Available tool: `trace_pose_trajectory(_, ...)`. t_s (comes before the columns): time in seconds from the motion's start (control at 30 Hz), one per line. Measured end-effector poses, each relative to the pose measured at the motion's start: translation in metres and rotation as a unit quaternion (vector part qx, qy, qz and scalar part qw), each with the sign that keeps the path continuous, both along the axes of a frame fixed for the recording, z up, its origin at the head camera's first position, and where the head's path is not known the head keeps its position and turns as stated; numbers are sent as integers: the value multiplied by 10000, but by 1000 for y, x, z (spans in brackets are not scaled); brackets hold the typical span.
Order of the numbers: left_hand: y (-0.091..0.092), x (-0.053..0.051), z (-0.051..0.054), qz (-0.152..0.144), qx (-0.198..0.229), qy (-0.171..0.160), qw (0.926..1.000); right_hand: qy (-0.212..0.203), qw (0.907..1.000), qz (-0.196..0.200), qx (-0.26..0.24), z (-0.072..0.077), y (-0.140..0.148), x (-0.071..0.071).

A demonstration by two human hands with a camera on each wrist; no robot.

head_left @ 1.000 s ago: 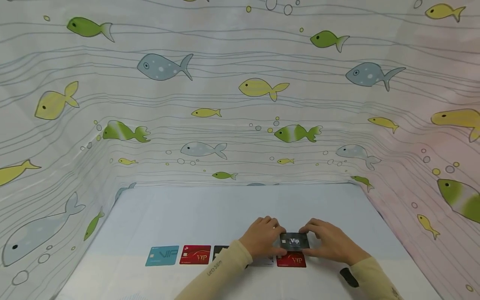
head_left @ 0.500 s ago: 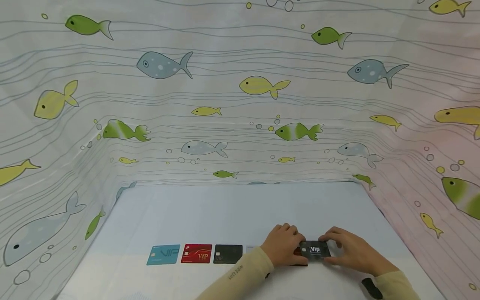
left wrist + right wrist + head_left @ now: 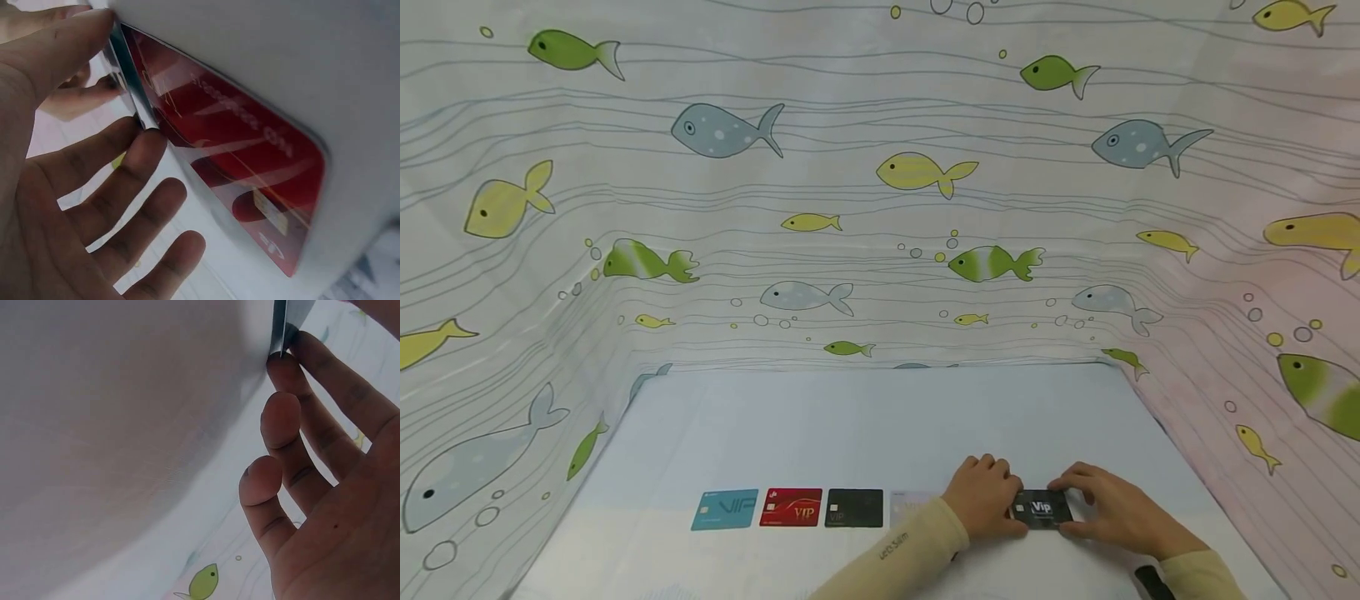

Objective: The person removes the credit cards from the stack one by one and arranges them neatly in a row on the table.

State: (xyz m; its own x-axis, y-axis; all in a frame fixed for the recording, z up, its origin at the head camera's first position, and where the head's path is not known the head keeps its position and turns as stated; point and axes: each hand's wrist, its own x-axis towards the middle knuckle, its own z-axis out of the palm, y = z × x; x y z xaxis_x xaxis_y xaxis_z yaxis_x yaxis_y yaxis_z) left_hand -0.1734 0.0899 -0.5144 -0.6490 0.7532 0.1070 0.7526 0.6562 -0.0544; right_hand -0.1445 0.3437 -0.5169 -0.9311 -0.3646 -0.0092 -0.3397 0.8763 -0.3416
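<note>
A black card with "Vip" in white letters (image 3: 1041, 508) is at the right end of a row of cards on the white table. My left hand (image 3: 982, 500) pinches its left side between thumb and fingers. At the opposite side, my right hand (image 3: 1116, 510) pinches it too. In the left wrist view a red card (image 3: 225, 131) lies flat just beside the held card, under my left hand; the head view has it hidden behind that hand. The right wrist view catches only a thin edge of the black card (image 3: 281, 325) at the fingertips.
Leftward along the row lie a blue card (image 3: 725, 509), another red card (image 3: 791, 507), a second black card (image 3: 854, 508) and a pale card (image 3: 907, 505) partly covered by my left sleeve. Fish-printed cloth (image 3: 880, 250) walls the table (image 3: 850, 425) at the back and sides.
Both hands have moved right and a little nearer with the black Vip card, from above the right-hand red card to beside it. The second black card and part of the pale one have come into sight.
</note>
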Motion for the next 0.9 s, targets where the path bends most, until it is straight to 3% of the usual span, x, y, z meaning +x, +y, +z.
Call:
trace_pose_trajectory(0.37,1,0,2,30,-71,98,9999,-24,10000,-58,33,-3,-1,-1)
trace_pose_trajectory(0.6,0,-1,2,60,-28,75,9999,228,9997,55,-38,-3,-3,-2)
trace_pose_trajectory(0.77,-6,-1,0,52,145,204,9997,408,9986,54,-342,-5,-9,-7)
trace_pose_trajectory(0.9,-16,-4,0,135,400,215,9989,475,9973,-240,-506,-5,-23,-14)
